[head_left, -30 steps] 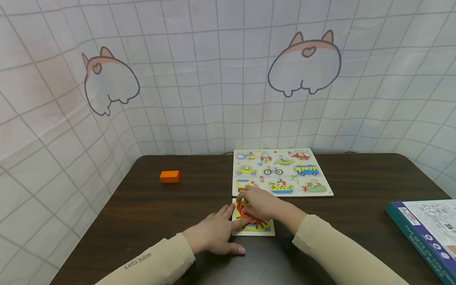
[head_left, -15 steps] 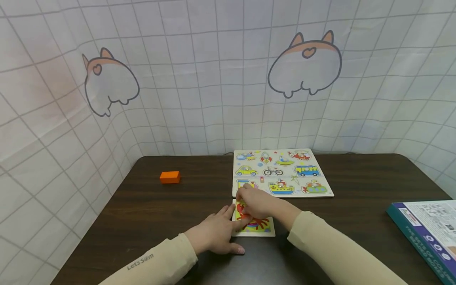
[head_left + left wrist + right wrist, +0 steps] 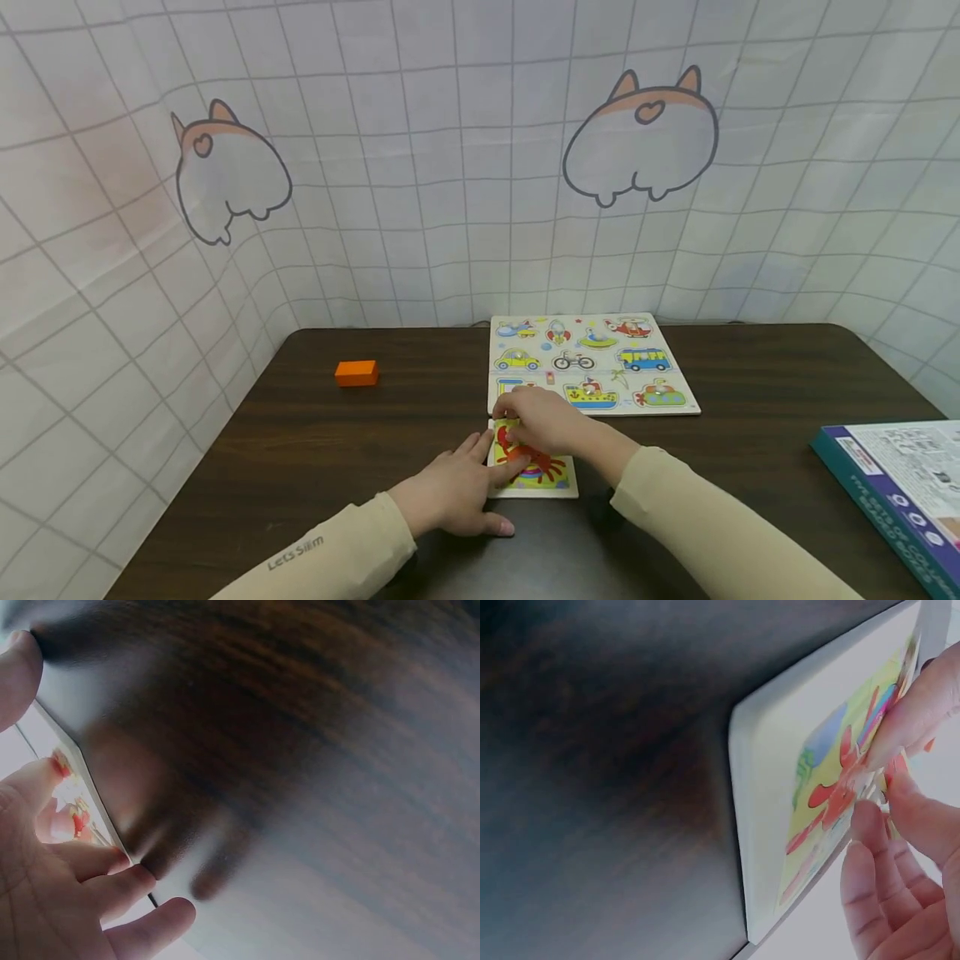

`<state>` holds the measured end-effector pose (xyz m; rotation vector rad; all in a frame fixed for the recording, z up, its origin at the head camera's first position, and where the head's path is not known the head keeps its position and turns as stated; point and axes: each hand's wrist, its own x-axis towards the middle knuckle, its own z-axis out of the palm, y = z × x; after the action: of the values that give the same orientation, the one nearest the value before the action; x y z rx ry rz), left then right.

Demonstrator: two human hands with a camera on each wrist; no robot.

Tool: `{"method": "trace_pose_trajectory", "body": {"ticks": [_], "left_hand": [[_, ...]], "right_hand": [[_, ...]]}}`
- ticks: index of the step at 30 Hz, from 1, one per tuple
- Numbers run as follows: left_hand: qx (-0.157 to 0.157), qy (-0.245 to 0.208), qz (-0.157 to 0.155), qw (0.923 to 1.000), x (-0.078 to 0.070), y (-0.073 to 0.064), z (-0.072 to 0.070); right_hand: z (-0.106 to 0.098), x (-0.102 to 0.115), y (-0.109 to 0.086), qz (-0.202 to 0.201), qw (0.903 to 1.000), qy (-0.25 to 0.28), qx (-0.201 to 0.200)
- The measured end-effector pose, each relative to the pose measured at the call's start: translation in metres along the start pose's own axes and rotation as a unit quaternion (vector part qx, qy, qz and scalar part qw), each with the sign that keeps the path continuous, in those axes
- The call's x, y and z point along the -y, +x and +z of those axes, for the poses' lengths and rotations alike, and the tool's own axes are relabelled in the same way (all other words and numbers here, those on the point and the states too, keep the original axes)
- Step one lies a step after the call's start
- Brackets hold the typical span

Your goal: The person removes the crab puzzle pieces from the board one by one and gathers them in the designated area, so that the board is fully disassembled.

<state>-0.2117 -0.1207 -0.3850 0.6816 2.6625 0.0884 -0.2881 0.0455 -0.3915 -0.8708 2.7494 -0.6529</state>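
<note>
A small square jigsaw puzzle (image 3: 558, 482) with a red crab on yellow lies in a pale wooden frame on the dark table. My left hand (image 3: 453, 490) spreads flat at its left side, the index finger stretched over the crab and other fingertips at the frame's left edge. Above the puzzle's upper left part my right hand (image 3: 546, 423) curls down. In the right wrist view its thumb and fingers pinch a small red and yellow puzzle piece (image 3: 890, 774), mostly hidden by the fingers. The left index fingertip (image 3: 892, 739) presses on the picture close beside it.
Behind the small puzzle lies a larger vehicle peg board (image 3: 573, 379), almost touching it. An orange block (image 3: 356, 373) sits at the back left of the table (image 3: 337, 442). A teal and purple box (image 3: 892, 492) lies at the right edge. A gridded cloth (image 3: 420, 208) hangs behind.
My right hand has shifted slightly left at the puzzle's upper edge, its fingers dipping a little lower. My left hand has stayed in place on the puzzle.
</note>
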Motion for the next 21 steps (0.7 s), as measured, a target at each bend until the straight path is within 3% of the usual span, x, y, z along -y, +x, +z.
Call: {"method": "trace_pose_trajectory", "body": {"ticks": [9, 15, 21], "left_hand": [[-0.002, -0.007, -0.002, 1.0, -0.002, -0.001, 0.0], [-0.001, -0.018, -0.003, 0.9998, -0.002, -0.001, 0.001], [-0.003, -0.021, -0.006, 0.9998, 0.0, -0.001, 0.003]], "right_hand": [[-0.022, -0.012, -0.015, -0.048, 0.9977, 0.031, -0.035], [-0.048, -0.047, -0.036, -0.024, 0.9969, 0.026, -0.07], [-0.059, -0.075, -0.057, 0.013, 0.9976, 0.029, -0.062]]}}
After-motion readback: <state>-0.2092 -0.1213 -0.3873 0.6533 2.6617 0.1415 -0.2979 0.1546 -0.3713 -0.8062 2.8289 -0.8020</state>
